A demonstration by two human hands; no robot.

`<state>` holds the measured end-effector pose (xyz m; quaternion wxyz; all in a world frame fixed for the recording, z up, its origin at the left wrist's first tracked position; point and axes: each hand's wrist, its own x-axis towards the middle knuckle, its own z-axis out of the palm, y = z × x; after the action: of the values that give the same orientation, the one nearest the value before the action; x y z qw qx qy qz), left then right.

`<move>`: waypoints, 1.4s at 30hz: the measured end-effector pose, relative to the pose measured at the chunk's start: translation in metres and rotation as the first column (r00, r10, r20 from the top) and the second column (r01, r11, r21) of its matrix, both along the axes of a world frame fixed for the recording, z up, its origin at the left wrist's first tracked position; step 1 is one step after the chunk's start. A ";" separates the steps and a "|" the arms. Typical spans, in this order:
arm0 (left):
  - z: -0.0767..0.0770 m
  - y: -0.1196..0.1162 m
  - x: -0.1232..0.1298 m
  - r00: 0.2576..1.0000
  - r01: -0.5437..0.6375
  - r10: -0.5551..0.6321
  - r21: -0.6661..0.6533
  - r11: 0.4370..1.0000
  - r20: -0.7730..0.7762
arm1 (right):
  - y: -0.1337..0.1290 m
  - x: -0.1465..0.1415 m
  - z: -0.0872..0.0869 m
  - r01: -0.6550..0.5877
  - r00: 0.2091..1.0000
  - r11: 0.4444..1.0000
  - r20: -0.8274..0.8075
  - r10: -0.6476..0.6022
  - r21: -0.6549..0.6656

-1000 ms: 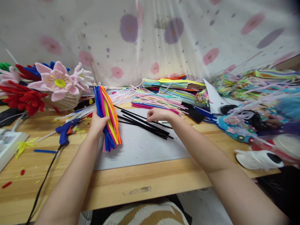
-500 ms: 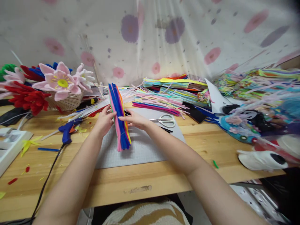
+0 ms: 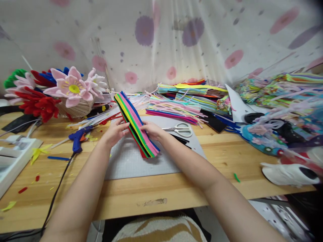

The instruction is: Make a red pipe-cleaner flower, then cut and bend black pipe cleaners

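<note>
A bundle of long fuzzy stems [image 3: 137, 126] in red, black, green, yellow, pink and blue slants over the grey cutting mat [image 3: 121, 168], its top leaning left. My left hand [image 3: 117, 131] grips its left side, fingertips at the black and red stems. On the other side my right hand [image 3: 151, 130] holds it by the pink and blue stems, its lower fingers partly hidden. Scissors with pale handles [image 3: 183, 129] lie on the mat to the right of my right hand, beside some black strips.
A blue glue gun [image 3: 77, 138] with a black cord and a white power strip [image 3: 20, 164] are on the left. Fuzzy flowers [image 3: 73, 87] stand behind them. Piles of colourful stems [image 3: 176, 107] line the back. A white object [image 3: 287, 174] sits at the right edge.
The bundle has turned and tilted, so green, yellow and black stems now show where blue ones faced me. Both hands remain on it. The view has shifted slightly.
</note>
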<state>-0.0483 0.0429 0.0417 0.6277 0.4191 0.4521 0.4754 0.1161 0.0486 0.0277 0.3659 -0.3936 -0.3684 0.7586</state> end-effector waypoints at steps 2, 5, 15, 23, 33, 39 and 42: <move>-0.004 0.000 0.002 1.000 -0.010 0.010 0.009 1.000 0.009 | -0.001 0.001 -0.001 -0.053 0.998 0.997 -0.020 0.054 0.059; -0.010 0.001 0.009 0.995 -0.096 0.097 0.049 0.994 -0.018 | -0.004 0.003 -0.003 -0.106 0.992 0.986 -0.048 0.113 0.131; -0.017 -0.007 0.031 0.984 -0.026 0.056 -0.178 0.984 0.169 | -0.007 -0.007 0.005 -0.098 0.993 0.995 0.073 0.098 -0.004; -0.018 -0.007 0.034 0.967 -0.099 0.115 -0.076 0.992 0.229 | -0.005 -0.004 0.004 -0.148 0.580 0.705 0.639 -0.506 0.693; -0.017 -0.009 0.025 0.978 0.001 0.010 -0.054 0.999 0.209 | 0.007 0.008 0.011 -0.316 0.771 0.704 0.604 -0.199 0.636; -0.013 -0.010 0.026 0.986 0.026 -0.019 -0.041 0.999 0.167 | 0.012 0.007 0.009 -0.388 0.705 0.717 0.688 -0.174 0.579; -0.010 -0.012 0.029 0.992 0.008 -0.005 -0.027 1.000 0.127 | 0.012 0.005 0.011 -0.384 0.698 0.735 0.697 -0.165 0.559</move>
<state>-0.0195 0.0309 0.0316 0.6626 0.3806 0.4163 0.4927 0.1215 0.0606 0.0390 0.2615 -0.4701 -0.7500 0.3848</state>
